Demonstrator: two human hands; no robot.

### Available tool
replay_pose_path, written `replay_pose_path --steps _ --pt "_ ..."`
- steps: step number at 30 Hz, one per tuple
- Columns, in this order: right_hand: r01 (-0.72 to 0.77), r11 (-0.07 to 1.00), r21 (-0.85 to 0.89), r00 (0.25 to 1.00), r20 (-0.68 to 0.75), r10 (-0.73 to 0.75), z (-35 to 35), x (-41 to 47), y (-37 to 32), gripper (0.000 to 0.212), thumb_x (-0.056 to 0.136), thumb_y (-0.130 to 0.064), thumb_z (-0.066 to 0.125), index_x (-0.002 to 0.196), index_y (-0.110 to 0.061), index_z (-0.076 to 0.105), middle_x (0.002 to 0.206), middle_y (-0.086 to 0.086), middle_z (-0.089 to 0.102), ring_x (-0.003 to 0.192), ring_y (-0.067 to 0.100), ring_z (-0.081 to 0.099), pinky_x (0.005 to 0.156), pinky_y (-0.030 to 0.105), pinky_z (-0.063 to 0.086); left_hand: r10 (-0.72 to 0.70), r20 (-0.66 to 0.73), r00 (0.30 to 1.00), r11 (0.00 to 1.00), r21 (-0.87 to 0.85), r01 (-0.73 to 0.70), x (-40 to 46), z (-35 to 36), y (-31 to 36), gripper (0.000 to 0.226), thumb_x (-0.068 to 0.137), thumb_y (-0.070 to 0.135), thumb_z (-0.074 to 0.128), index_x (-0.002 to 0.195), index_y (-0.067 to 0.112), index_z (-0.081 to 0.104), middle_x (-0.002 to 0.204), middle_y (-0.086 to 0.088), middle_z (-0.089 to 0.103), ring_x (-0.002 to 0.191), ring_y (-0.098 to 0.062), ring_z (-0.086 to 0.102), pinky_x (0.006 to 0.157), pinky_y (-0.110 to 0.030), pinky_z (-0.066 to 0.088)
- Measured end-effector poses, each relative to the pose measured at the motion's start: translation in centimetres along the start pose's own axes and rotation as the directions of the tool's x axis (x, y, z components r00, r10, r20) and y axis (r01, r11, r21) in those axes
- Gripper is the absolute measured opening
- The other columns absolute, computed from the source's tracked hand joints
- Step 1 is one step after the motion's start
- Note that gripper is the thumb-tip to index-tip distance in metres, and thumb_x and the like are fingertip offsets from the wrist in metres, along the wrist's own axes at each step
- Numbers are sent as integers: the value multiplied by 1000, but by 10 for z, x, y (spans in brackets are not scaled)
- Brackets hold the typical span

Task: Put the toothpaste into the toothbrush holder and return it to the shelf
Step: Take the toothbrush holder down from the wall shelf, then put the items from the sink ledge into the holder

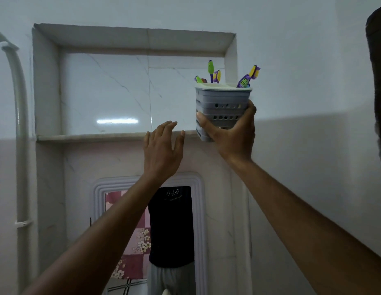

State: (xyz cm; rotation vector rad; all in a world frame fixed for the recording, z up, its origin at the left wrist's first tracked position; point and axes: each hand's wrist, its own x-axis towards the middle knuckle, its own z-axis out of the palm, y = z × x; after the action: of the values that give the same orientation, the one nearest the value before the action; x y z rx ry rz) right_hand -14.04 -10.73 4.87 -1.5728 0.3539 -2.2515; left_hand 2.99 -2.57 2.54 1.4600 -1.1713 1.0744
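A grey perforated toothbrush holder (222,103) with a white rim is held up in my right hand (232,135), which grips it from below and around its lower sides. Several purple, green and yellow toothbrushes (248,78) stick out of its top. No toothpaste can be made out. The holder hangs in front of the right end of the recessed marble shelf (96,137), its base roughly level with the ledge. My left hand (162,150) is raised just below the ledge's front edge, fingers spread, holding nothing.
The shelf is a tiled niche (130,81) in the wall. A white pipe (20,135) runs down the wall at left. Below the niche hangs a white-framed mirror (149,237) reflecting a person's torso. A dark object (378,81) hangs at the right edge.
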Motion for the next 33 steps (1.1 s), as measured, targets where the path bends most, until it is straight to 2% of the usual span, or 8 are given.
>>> replay_pose_path --steps 8,13,19,23,24,26,28,33 --pt "-24 998 57 996 92 19 -46 -84 25 117 68 -64 102 158 -16 45 145 -2 67 125 10 71 94 29 65 10 121 993 998 -67 -2 -70 -18 0 51 110 53 48 150 23 56 153 1 58 140 -20 54 118 -55 40" --pt "-126 992 30 977 178 118 -74 -157 52 117 68 -57 106 157 -12 44 146 2 68 127 15 73 94 37 67 -9 285 959 993 -113 43 -137 -22 -16 54 108 58 48 149 25 56 152 2 57 137 -17 56 111 -53 50" --pt "-316 949 -10 893 336 300 -116 -262 76 114 70 -39 107 156 -5 41 145 2 66 129 6 70 98 27 63 -92 408 908 979 -131 158 -252 -36 -33 49 108 50 56 144 17 62 145 -1 63 134 -15 57 109 -48 51" --pt "-446 890 -89 790 429 439 -147 -324 93 113 72 -32 106 158 -3 38 142 -13 63 128 -7 66 100 21 59 -223 520 825 936 -121 330 -326 -49 -48 50 108 51 57 144 17 62 140 -2 65 128 -13 60 104 -36 52" --pt "-480 868 -129 757 439 484 -155 -342 96 114 72 -34 106 158 -5 38 143 -16 61 130 -5 65 103 25 58 -256 551 794 922 -109 373 -348 -52 -52 49 108 50 58 142 16 64 138 -2 67 125 -12 60 103 -36 51" --pt "-509 825 -245 709 425 563 -171 -382 102 120 69 -55 105 160 -17 37 144 -15 59 138 11 62 114 41 53 -343 594 727 877 -75 475 -395 -58 -60 45 106 49 61 138 17 66 135 -1 69 121 -9 61 101 -35 52" --pt "-513 775 -368 658 411 631 -187 -416 106 125 62 -72 95 162 -25 35 147 -15 52 144 23 52 119 46 41 -415 625 662 827 -44 560 -435 -63 -67 43 105 48 63 136 18 68 135 1 70 120 -10 63 100 -36 53" --pt "-560 676 -478 539 409 736 -218 -486 124 126 62 -65 101 162 -27 34 150 -11 51 144 28 53 119 56 48 -525 706 475 708 53 704 -526 -71 -82 41 105 44 65 135 17 70 129 4 69 110 -9 68 87 -20 55"
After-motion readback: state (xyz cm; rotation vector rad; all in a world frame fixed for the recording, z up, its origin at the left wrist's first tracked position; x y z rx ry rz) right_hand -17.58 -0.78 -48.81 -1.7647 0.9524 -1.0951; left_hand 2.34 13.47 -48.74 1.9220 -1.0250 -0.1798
